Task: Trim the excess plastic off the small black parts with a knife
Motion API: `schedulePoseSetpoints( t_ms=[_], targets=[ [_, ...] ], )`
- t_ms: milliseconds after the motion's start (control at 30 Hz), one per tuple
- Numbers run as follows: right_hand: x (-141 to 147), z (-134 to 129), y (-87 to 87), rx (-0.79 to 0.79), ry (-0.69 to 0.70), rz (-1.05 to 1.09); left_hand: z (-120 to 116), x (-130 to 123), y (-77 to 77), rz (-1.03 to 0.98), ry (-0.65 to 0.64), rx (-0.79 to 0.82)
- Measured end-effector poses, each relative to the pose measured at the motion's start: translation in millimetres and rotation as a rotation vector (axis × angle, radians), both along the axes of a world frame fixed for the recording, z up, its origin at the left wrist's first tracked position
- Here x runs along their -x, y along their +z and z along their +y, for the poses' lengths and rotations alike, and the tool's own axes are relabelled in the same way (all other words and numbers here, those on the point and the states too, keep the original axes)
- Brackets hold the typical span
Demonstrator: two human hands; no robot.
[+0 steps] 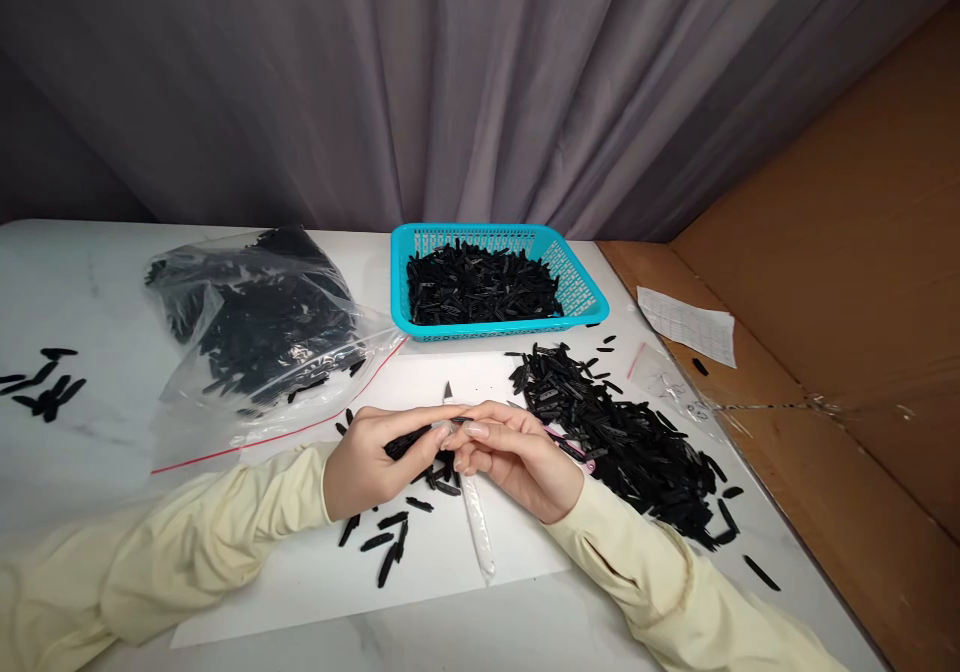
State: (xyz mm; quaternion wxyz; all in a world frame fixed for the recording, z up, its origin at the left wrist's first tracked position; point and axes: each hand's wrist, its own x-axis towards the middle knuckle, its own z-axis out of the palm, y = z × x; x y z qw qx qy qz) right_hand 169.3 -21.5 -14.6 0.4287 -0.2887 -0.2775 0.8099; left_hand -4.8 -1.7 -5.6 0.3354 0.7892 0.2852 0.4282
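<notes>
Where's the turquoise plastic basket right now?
The turquoise plastic basket sits centre-back on the white table, right of the clear plastic bag.

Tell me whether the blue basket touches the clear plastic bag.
Apart. The head view shows bare white table between the blue basket and the clear plastic bag.

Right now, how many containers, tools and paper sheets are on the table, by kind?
Blue basket: 1
Clear plastic bag: 1
White-handled knife: 1
White work sheet: 1
Printed paper slip: 1
Total: 5
The loose black pieces are too many to count.
</notes>
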Motion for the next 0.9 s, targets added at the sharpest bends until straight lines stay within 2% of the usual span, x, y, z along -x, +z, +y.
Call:
schedulePoseSetpoints(
  t_ms=[533, 900],
  targets=[
    [-0.1, 1.2, -1.1, 0.04, 0.03, -0.002, 0.4, -0.3, 0.8, 0.034, 0.036, 0.022],
    [-0.2, 1.3, -4.5, -0.003, 0.035, -0.012, 0.9, -0.1, -1.3, 0.041, 0.041, 0.055]
  ],
)
